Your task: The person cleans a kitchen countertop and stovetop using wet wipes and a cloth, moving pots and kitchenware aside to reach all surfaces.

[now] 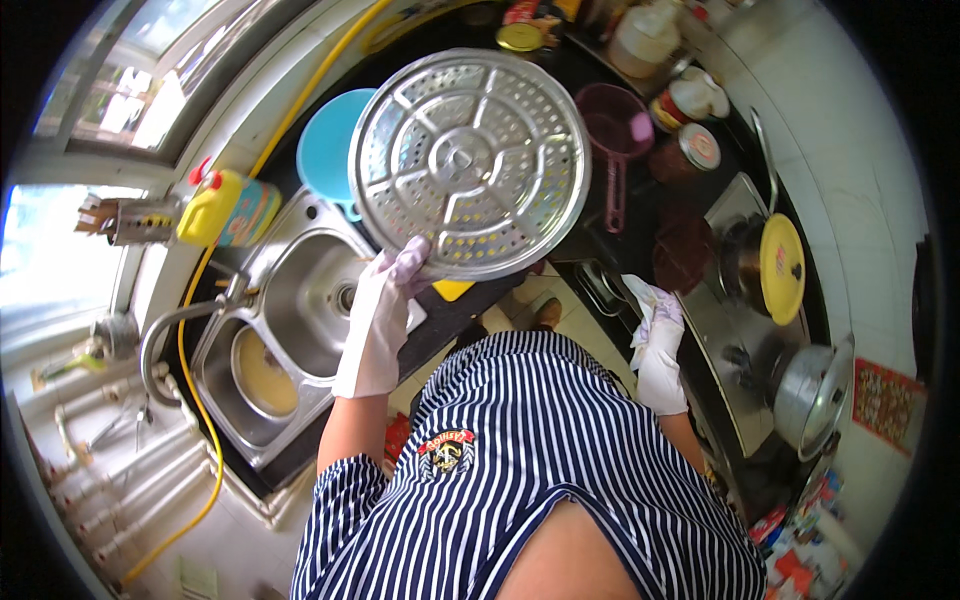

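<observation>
My left hand [390, 277], in a white and lilac rubber glove, grips the near rim of a round metal steamer plate [472, 165]. The plate is full of small holes and is tilted up, facing me over the corner of the counter. On the right, my gloved right hand [661, 319] is closed around a crumpled whitish cloth [641, 304], held low beside the stove counter. A light-blue plastic basin [334, 142] is partly hidden behind the plate. A purple plastic ladle [615, 135] lies just to the plate's right.
At left is a double steel sink [300, 315] with a pan of cloudy liquid [262, 375] in its smaller bowl. A yellow detergent jug [229, 208] stands by the window. On the right are a yellow-lidded pot [781, 270], a metal pot [806, 397] and a lidded jar [686, 154].
</observation>
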Action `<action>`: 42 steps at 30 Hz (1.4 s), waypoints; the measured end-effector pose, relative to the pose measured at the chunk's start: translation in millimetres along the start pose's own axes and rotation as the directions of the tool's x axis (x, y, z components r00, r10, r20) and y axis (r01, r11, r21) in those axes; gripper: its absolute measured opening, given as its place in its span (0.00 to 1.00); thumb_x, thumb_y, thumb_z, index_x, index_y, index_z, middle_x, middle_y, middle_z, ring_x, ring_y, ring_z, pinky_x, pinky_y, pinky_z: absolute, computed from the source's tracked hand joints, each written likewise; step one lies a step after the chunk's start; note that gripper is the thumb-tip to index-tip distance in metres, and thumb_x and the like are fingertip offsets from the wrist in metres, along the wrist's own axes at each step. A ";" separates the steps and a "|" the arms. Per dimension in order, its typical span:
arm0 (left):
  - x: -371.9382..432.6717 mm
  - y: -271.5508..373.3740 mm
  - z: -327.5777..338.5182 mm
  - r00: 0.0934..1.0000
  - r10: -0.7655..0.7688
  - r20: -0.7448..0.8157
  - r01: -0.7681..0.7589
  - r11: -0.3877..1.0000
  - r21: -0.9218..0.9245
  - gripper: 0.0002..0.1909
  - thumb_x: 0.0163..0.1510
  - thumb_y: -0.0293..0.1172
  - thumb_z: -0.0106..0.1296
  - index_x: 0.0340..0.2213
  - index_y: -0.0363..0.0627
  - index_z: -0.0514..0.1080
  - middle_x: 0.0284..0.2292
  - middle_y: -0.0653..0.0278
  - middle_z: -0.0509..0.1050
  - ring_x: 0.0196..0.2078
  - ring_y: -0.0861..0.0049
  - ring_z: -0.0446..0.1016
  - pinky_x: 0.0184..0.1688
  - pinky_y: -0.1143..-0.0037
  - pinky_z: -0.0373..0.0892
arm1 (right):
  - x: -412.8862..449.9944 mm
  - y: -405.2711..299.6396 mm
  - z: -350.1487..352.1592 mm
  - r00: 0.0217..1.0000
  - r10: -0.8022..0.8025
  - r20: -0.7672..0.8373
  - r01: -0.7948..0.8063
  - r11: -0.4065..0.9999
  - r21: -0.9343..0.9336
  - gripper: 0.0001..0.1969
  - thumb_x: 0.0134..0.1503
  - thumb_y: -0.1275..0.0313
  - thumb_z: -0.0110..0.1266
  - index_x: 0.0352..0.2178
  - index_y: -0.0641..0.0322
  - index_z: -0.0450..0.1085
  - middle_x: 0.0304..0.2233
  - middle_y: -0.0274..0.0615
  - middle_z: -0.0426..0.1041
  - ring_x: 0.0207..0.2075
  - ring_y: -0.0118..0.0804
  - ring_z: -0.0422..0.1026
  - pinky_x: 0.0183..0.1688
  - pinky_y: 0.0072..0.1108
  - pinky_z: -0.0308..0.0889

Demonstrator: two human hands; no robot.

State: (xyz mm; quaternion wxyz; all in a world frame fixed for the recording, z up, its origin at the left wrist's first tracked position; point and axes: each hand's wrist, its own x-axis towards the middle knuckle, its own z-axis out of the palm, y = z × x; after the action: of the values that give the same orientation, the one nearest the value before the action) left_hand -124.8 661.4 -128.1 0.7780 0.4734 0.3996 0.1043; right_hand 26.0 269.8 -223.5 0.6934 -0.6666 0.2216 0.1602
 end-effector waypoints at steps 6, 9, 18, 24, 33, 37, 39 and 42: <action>6.0 23.1 119.6 0.953 -0.033 0.302 0.012 0.997 0.072 0.23 0.59 0.42 0.59 0.46 0.33 0.74 0.42 0.60 0.79 0.43 0.73 0.78 0.48 0.76 0.73 | -18.9 -6.1 -27.8 0.982 -0.026 -0.187 0.050 0.991 0.122 0.13 0.72 0.68 0.37 0.45 0.56 0.71 0.27 0.35 0.75 0.11 0.21 0.53 0.12 0.16 0.49; 10.8 -0.5 146.0 0.919 -0.096 0.382 0.015 0.978 0.210 0.22 0.59 0.39 0.59 0.47 0.30 0.73 0.43 0.57 0.79 0.44 0.67 0.78 0.52 0.69 0.73 | -17.5 -15.6 -58.4 0.964 0.087 -0.251 -0.003 0.948 0.318 0.09 0.71 0.61 0.44 0.44 0.49 0.69 0.16 0.28 0.59 0.11 0.22 0.53 0.13 0.16 0.49; 5.6 -27.9 180.0 0.781 -0.483 0.395 0.204 0.796 0.570 0.23 0.56 0.42 0.61 0.48 0.39 0.76 0.43 0.61 0.80 0.44 0.73 0.76 0.52 0.73 0.68 | -58.4 -79.8 -54.3 0.999 0.031 -0.023 -0.018 0.904 0.427 0.14 0.69 0.58 0.48 0.28 0.45 0.67 0.09 0.26 0.54 0.05 0.22 0.50 0.08 0.18 0.43; 11.1 -37.3 176.3 0.679 -0.548 0.488 0.021 0.680 0.733 0.29 0.61 0.49 0.56 0.55 0.39 0.71 0.47 0.56 0.78 0.48 0.69 0.75 0.62 0.66 0.65 | -65.9 -64.6 -65.2 0.998 0.050 -0.025 -0.037 0.923 0.382 0.14 0.65 0.54 0.55 0.31 0.50 0.72 0.12 0.26 0.65 0.05 0.22 0.55 0.07 0.17 0.47; 124.7 -59.0 187.0 0.932 -0.020 0.362 -0.172 0.856 0.488 0.48 0.57 0.67 0.51 0.59 0.31 0.64 0.53 0.42 0.72 0.58 0.54 0.71 0.57 0.63 0.69 | -89.6 -71.2 -59.4 0.995 0.032 -0.096 0.013 0.902 0.432 0.16 0.64 0.56 0.57 0.42 0.58 0.74 0.27 0.32 0.79 0.08 0.19 0.56 0.09 0.16 0.46; 118.6 -57.3 214.0 0.928 -0.272 0.254 0.318 0.934 -0.165 0.53 0.59 0.64 0.51 0.63 0.25 0.49 0.59 0.33 0.63 0.61 0.45 0.67 0.61 0.58 0.68 | -89.9 -63.0 -69.2 0.986 -0.062 -0.155 0.124 0.893 0.433 0.15 0.65 0.56 0.56 0.43 0.55 0.74 0.29 0.30 0.79 0.11 0.17 0.61 0.10 0.15 0.47; 137.1 -65.8 199.1 0.942 -0.265 0.208 0.310 0.924 -0.226 0.46 0.63 0.61 0.46 0.60 0.24 0.54 0.55 0.34 0.67 0.56 0.48 0.72 0.59 0.59 0.71 | -90.4 -60.0 -66.0 0.987 -0.090 -0.131 0.141 0.882 0.451 0.14 0.65 0.57 0.56 0.42 0.54 0.74 0.30 0.30 0.80 0.12 0.16 0.63 0.10 0.14 0.48; 159.6 -85.0 172.2 0.953 -0.100 0.287 0.201 0.916 -0.347 0.28 0.71 0.51 0.35 0.51 0.32 0.63 0.41 0.44 0.76 0.41 0.59 0.80 0.49 0.66 0.79 | -91.9 -60.1 -65.3 0.981 0.080 -0.176 -0.010 0.930 0.367 0.17 0.67 0.53 0.51 0.40 0.56 0.72 0.22 0.34 0.76 0.07 0.20 0.55 0.08 0.17 0.45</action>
State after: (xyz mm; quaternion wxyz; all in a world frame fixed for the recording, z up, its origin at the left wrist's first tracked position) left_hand 86.1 590.1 -241.2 0.9053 0.2946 0.3014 0.0538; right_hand -27.2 207.9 -125.2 0.7771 -0.5331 0.3273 0.0686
